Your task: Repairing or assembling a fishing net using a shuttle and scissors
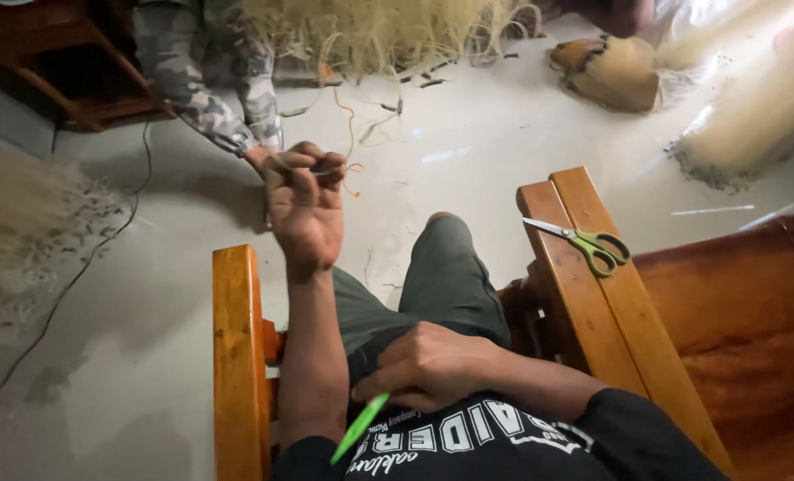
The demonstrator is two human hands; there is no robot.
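My left hand (305,207) is raised over the floor in front of my knee, with its fingers pinched on a thin orange strand (350,134) that trails up toward a pile of pale fibres (370,31). Another person's hand (256,157), in a camouflage sleeve (203,76), touches my left hand from the far side. My right hand (428,365) rests curled on my lap, and a bright green strip (359,428) sticks out from under it toward my black shirt.
Green-handled scissors (584,242) lie on the right wooden armrest (610,330). The left armrest (237,356) stands beside my left arm. Pale fibre bundles lie at the left (14,205) and right (753,116). A brown woven bag (610,71) and a black cable (76,276) are on the floor.
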